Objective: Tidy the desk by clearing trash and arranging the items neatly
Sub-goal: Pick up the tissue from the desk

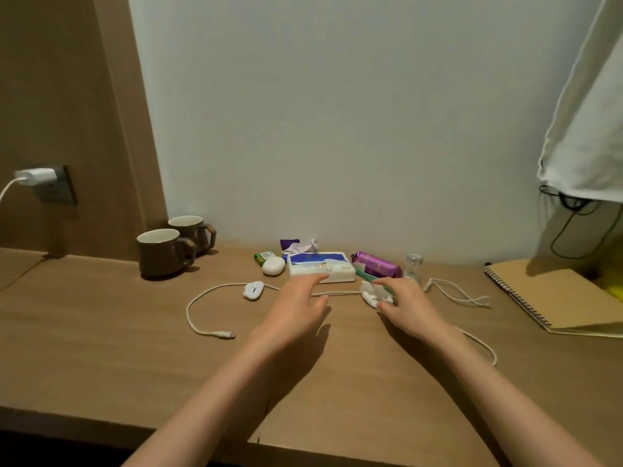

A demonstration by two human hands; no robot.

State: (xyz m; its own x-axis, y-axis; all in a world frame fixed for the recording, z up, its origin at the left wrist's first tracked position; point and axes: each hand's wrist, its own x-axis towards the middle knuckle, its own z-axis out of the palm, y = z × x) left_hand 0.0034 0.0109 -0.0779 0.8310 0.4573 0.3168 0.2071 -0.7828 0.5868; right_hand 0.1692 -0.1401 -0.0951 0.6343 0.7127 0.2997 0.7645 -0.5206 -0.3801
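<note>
Our left grip [296, 308] hovers released, fingers straight, over the white cable [222, 334], just in front of the tissue box [320, 266]. Across the table [101, 332] from the left we see two brown mugs [161, 254], that cable, the box, then our right grip [409, 306] grasping a crumpled tissue [372, 294] between thumb and fingers, and a spiral notebook [556, 298]

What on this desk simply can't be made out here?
Head view:
1. Notebook: far corner cut off by the right edge.
2. Tissue pack print: too blurred to read.
3. Crumpled tissue: right hand covers part; whether it grips is unclear.
4. White cable: a stretch hidden behind the left hand.
</note>
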